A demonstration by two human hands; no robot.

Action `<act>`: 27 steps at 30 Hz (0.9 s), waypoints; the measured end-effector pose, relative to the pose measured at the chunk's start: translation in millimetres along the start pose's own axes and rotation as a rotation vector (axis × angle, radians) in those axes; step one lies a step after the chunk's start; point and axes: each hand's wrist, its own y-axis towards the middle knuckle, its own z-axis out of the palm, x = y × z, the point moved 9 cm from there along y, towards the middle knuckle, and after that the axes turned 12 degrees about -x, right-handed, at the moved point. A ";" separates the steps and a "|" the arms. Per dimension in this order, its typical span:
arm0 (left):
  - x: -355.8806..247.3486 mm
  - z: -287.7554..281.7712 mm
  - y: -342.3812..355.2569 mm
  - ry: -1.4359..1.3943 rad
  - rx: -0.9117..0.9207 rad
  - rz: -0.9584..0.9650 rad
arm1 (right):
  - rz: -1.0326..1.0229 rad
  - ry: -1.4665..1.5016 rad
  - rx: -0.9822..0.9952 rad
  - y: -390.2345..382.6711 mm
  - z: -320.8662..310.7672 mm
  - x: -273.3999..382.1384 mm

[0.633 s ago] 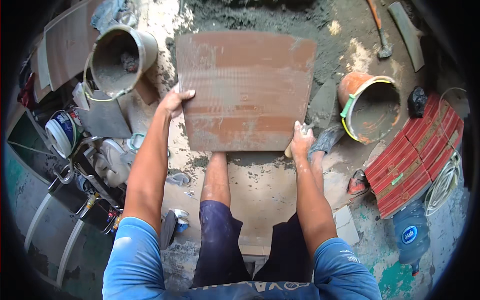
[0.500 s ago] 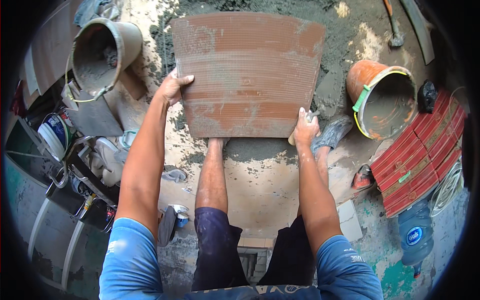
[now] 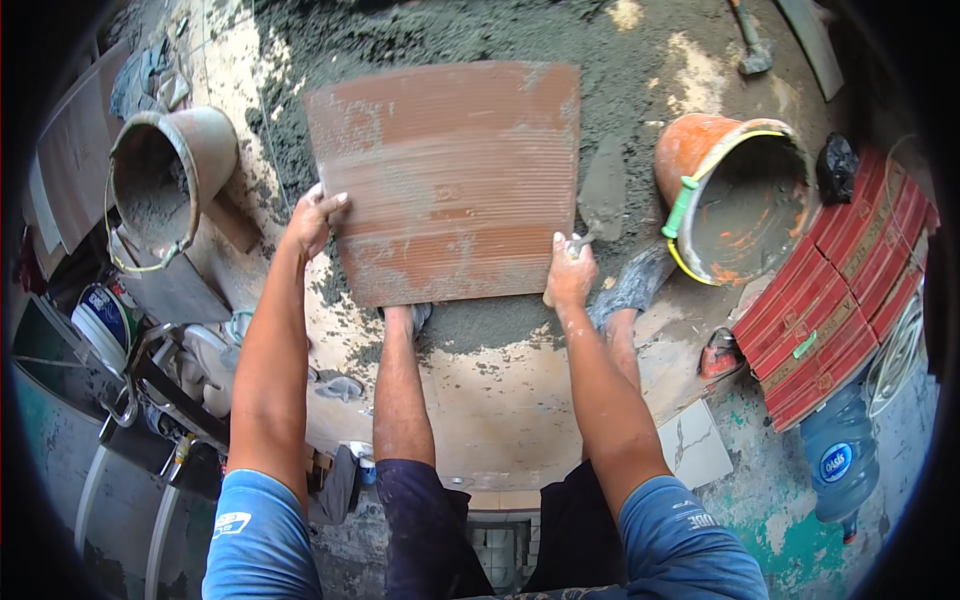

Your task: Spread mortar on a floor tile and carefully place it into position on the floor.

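A large tile point(image 3: 450, 190) is held over grey mortar between my arms, its brown ribbed underside facing up and smeared with grey. My left hand point(image 3: 315, 220) grips its left edge, thumb on top. At the lower right corner, my right hand point(image 3: 572, 270) is closed on the tile's edge and also on the handle of a trowel. The trowel's mortar-coated blade point(image 3: 604, 190) points away, beside the tile's right edge. Wet mortar point(image 3: 420, 40) spreads beyond the tile and shows along its near edge; the tile hides what lies directly beneath.
A grey mortar bucket point(image 3: 205, 150) lies tilted at left; an orange bucket point(image 3: 685, 150) with a green-grip handle is at right. Red tile boxes point(image 3: 810, 330), a blue water jug point(image 3: 840, 460) and a hammer point(image 3: 755, 55) lie right. My feet are near the mortar.
The tile has shifted left and nearer in the view, with both hands still on it. More of the trowel blade now shows beside it. The whole view has shifted somewhat too.
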 end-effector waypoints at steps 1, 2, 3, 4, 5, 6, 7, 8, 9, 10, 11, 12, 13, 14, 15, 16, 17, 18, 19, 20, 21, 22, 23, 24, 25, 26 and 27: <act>0.8 1.8 -0.5 0.037 -0.030 0.010 | -0.035 0.017 -0.020 2.1 -9.9 4.9; -0.8 21.9 -12.1 0.175 -0.192 -0.018 | -0.173 -0.085 -0.086 6.8 -34.6 5.2; -9.6 -9.9 -12.7 0.295 -0.265 0.092 | -0.145 -0.050 0.012 -13.6 -37.3 18.7; -22.4 -55.1 -14.9 0.526 -0.398 0.232 | -0.028 0.012 0.225 -38.4 -36.7 26.7; -46.5 -45.5 -45.8 1.026 -0.714 0.523 | 0.180 -0.064 0.396 -53.0 -66.4 40.8; -53.7 2.8 -57.8 0.877 -0.602 0.630 | 0.092 -0.231 0.476 -56.7 -95.7 18.9; -64.5 38.7 -78.4 0.748 -0.510 0.720 | -0.058 -0.165 0.436 -51.1 -138.9 42.0; -71.9 93.8 -99.3 0.721 -0.350 0.747 | -0.204 -0.109 0.393 -38.3 -186.8 76.0; -83.6 152.6 -125.9 0.705 -0.196 0.773 | 0.021 -0.237 0.465 -21.3 -219.9 71.6; -101.0 210.4 -148.1 0.675 -0.049 0.766 | 0.246 -0.360 0.532 -7.7 -254.1 58.9; -113.4 265.3 -165.3 0.650 0.088 0.759 | 0.134 -0.378 0.470 20.8 -283.6 55.0; -121.3 309.8 -173.3 0.635 0.159 0.796 | 0.020 -0.391 0.417 49.4 -307.5 52.4; -125.1 355.9 -174.6 0.609 0.238 0.826 | -0.012 -0.538 0.463 82.2 -320.3 45.6; -120.1 385.6 -162.8 0.625 0.268 0.777 | -0.050 -0.661 0.526 118.0 -317.3 40.6; -116.0 410.5 -147.7 0.634 0.294 0.731 | -0.196 -0.727 0.545 151.6 -305.9 43.4; -111.5 442.1 -139.7 0.551 0.366 0.649 | -0.331 -0.813 0.551 180.4 -299.9 41.6; -109.7 467.5 -131.9 0.474 0.426 0.570 | -0.559 -0.860 0.481 204.1 -289.3 48.5; -102.8 484.3 -119.7 0.396 0.473 0.469 | -0.787 -0.895 0.408 217.0 -279.4 56.4; -103.1 493.9 -114.4 0.475 0.390 0.544 | -0.783 -0.889 0.409 224.7 -277.3 65.2; -102.4 499.1 -115.3 0.433 0.380 0.600 | -0.770 -0.879 0.405 227.5 -272.9 87.7; -102.0 501.1 -120.3 0.395 0.371 0.651 | -0.755 -0.868 0.406 228.3 -271.0 105.7; -102.2 510.4 -132.6 0.403 0.370 0.669 | -0.745 -0.860 0.408 232.7 -271.1 112.8; -103.9 522.1 -150.3 0.410 0.375 0.684 | -0.861 -0.933 0.309 235.5 -274.2 124.1; -108.3 533.4 -166.1 0.444 0.356 0.730 | -0.976 -1.004 0.208 239.2 -275.9 129.1; -111.9 542.1 -178.7 0.453 0.362 0.723 | -0.965 -1.001 0.214 251.1 -276.4 126.6; -118.0 552.0 -189.5 0.552 0.317 0.822 | -0.833 -1.033 0.268 274.5 -275.3 113.8; -122.8 560.9 -200.7 0.651 0.271 0.920 | -0.699 -1.060 0.322 291.5 -275.6 98.6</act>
